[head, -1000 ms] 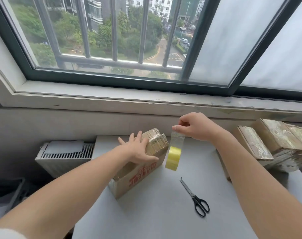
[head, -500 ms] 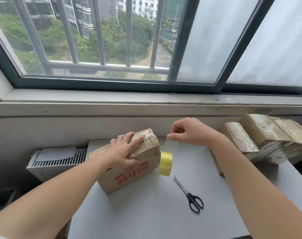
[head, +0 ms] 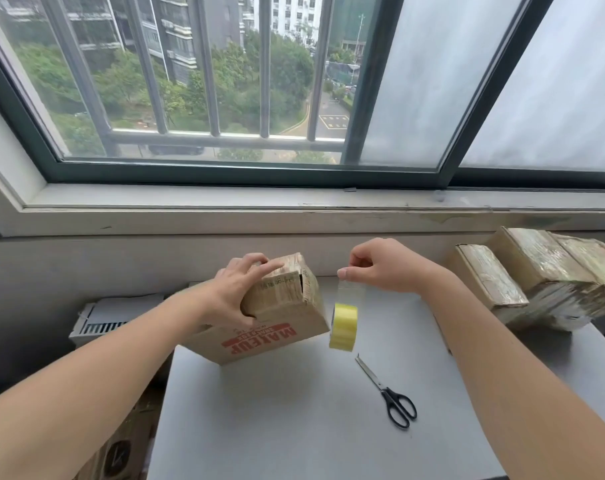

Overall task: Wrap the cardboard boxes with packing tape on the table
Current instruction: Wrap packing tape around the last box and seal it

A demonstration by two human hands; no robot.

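Currently the left hand (head: pixel 237 292) grips the tilted cardboard box (head: pixel 280 327) at frame centre, and just right of it the right hand (head: pixel 380 268) pinches the tape strip (head: pixel 351 289), the tape roll (head: pixel 344 327) dangling below.

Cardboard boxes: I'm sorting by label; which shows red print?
The box gripped by the left hand, lettered MAKEUP in red; the taped boxes at right show none.

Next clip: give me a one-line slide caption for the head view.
Left hand grips a cardboard box while right hand pinches the tape end, yellow roll dangling near scissors.
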